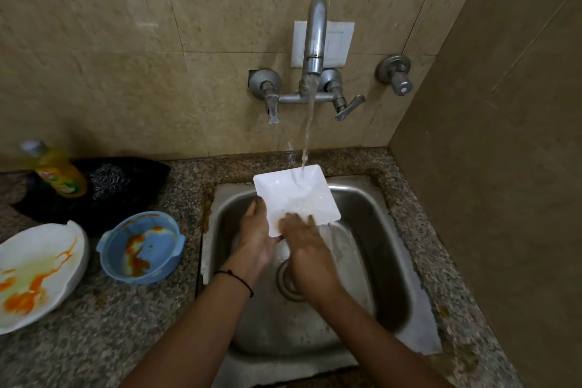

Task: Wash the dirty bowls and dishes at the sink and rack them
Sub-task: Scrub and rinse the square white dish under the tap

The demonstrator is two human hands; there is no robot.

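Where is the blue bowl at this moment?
In the head view the blue bowl stands on the counter left of the sink, between it and the stained white dish.

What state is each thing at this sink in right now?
Tap: running, stream landing on the square plate.
Square plate: held tilted over the sink, wet, looks clean.
Left hand: grips the plate's left edge.
Right hand: fingers flat on the plate.
Blue bowl: on the counter, smeared orange, unwashed.
White dish: on the counter, smeared orange, unwashed.
Bottle: standing, cap on.
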